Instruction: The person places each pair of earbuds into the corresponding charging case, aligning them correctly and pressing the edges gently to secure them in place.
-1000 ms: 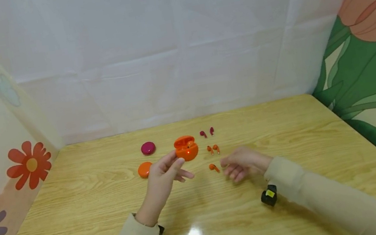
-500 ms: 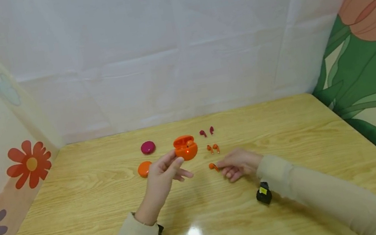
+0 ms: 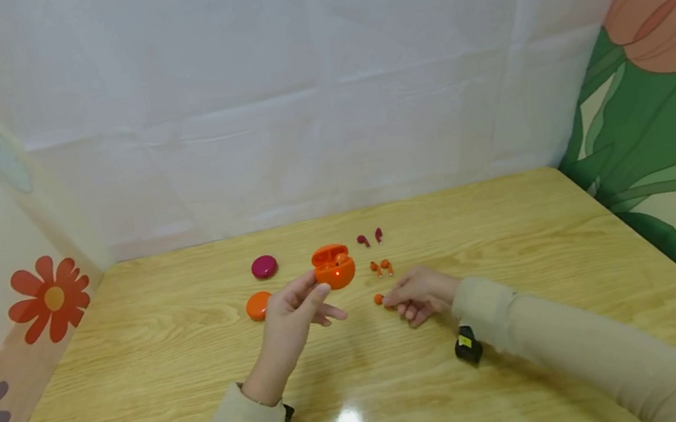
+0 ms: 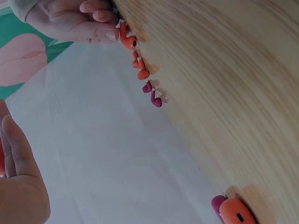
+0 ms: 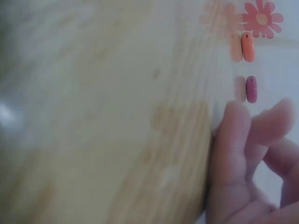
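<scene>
My left hand [image 3: 292, 317] holds an orange earbud case [image 3: 337, 277] above the table, pinched at its left side between thumb and fingers. Its lid stands up, and an orange earbud shows inside. To the right, my right hand [image 3: 422, 293] is low over the table with thumb and fingertips at the stem of a single orange earbud [image 3: 378, 299]. The stem is mostly covered by the fingers in the head view; in the left wrist view the earbud [image 4: 128, 41] shows its stem right at the thumb tip. In the right wrist view the fingers [image 5: 231, 140] hide the earbud.
Behind the right hand lie a pair of orange earbuds [image 3: 381, 267] and a pair of magenta earbuds [image 3: 370, 238]. Left of the held case sit a closed magenta case [image 3: 264, 267] and a closed orange case [image 3: 257, 306]. A white cloth [image 3: 324, 130] hangs behind the table.
My right hand has moved left to the single orange earbud, and its fingertips now cover the stem. The left hand keeps holding the case in the same spot.
</scene>
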Available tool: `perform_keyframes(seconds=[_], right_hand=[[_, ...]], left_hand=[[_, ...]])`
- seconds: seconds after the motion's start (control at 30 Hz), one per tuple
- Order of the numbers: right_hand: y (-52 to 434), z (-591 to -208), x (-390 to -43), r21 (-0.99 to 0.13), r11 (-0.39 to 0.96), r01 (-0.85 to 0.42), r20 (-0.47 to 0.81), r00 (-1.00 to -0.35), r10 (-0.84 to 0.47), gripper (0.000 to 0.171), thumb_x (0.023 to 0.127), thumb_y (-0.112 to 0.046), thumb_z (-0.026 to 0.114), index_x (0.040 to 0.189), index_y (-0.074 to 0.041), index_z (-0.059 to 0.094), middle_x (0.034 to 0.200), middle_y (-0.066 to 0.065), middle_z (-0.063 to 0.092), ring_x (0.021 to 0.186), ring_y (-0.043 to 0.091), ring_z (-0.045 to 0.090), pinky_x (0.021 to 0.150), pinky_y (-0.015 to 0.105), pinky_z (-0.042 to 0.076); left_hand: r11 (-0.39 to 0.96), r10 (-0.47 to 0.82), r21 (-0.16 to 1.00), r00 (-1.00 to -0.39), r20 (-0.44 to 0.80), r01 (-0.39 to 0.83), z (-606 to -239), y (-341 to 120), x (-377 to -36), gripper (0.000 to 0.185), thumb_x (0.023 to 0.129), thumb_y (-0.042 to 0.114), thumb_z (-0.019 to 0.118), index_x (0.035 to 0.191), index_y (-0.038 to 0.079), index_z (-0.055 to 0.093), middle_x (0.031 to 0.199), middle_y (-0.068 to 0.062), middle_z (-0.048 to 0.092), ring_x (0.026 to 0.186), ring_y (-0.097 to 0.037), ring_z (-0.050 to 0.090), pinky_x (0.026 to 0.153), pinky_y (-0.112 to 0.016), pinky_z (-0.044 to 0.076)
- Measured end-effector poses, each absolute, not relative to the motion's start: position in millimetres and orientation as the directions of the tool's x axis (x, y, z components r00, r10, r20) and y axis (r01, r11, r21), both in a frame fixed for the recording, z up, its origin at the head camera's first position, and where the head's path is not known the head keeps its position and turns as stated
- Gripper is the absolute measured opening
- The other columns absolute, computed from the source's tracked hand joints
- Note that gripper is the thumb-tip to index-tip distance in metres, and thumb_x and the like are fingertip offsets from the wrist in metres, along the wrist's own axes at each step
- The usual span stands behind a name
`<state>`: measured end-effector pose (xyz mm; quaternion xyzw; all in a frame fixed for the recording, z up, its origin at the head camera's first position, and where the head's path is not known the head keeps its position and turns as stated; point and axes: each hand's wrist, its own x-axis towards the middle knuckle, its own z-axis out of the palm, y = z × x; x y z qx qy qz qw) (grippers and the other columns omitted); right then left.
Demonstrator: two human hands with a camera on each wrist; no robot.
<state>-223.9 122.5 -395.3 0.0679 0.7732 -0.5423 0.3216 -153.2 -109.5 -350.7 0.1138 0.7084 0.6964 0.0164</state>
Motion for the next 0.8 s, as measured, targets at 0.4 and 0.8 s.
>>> perform_keyframes(seconds=[0.4,0.8], right_hand=[[117.8,-395.3,-222.4,-0.792,0.447,0.416,-0.547,-0.808,-0.218,0.014,0.091,-0.008,0.066,0.077,-0.006,0.063,0.055,0.0,0.053,0.043,0.006,0.048,0.049,0.026,0.053],[130.0,-388.2,-214.4,-0.828,0.383,0.41,-0.53,-0.795,-0.296,0.01,0.094,-0.008,0.063,0.087,-0.001,0.064,0.065,0.003,0.061,0.05,0.009,0.055,0.05,0.022,0.052]], left_hand=[[0.015,0.162,0.992,-0.98,0.119,0.123,-351.8,-110.2,-153.8,0.039,0.097,0.004,0.057,0.135,-0.007,0.052,0.108,-0.024,0.067,0.066,-0.013,0.07,0.062,-0.024,0.054],[0.004,0.155,0.994,-0.982,0.111,0.113,-354.1,-107.5,-155.3,0.039,0.097,0.004,0.059,0.134,-0.007,0.053,0.112,-0.022,0.067,0.066,-0.013,0.07,0.062,-0.024,0.054]])
